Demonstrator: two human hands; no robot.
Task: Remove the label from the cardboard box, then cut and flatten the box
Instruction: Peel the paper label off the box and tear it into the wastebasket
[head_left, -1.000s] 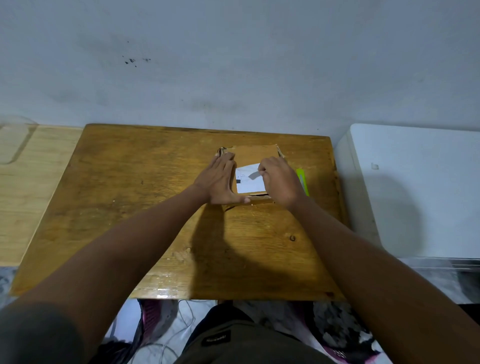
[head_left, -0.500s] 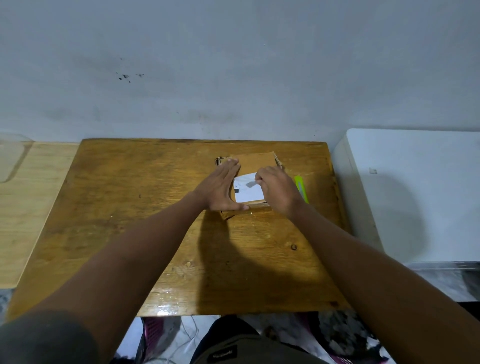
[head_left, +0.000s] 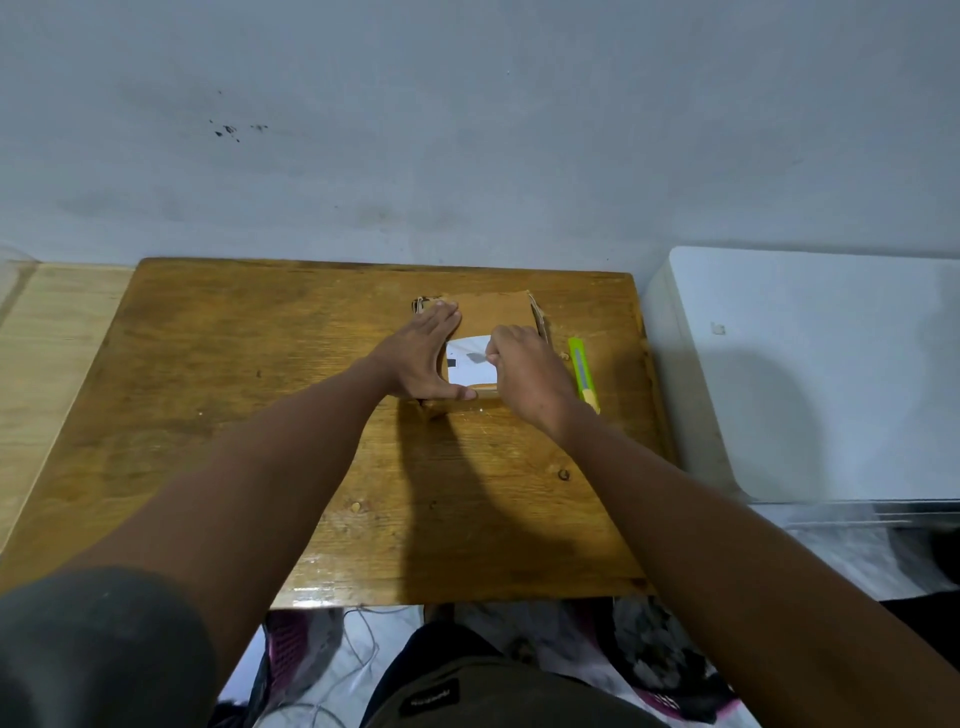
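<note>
Lying on the brown wooden table (head_left: 208, 415), toward 12 o'clock, is the flat brown cardboard box (head_left: 493, 314). The left hand (head_left: 423, 358) presses flat on it with straight fingers. The right hand (head_left: 527, 374) pinches the white paper label (head_left: 467, 364); a green box cutter (head_left: 583, 371) lies at its 3 o'clock.

Grey wall (head_left: 467, 130) up top, marked with dark specks; wooden counter (head_left: 234, 415) below; white cabinet (head_left: 831, 374) on the right.

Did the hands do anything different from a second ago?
Hardly. The right hand still pinches the lifted bit of the white label, which shows no clear further peeling. The left hand stays flat on the cardboard box. The green cutter has not moved.
</note>
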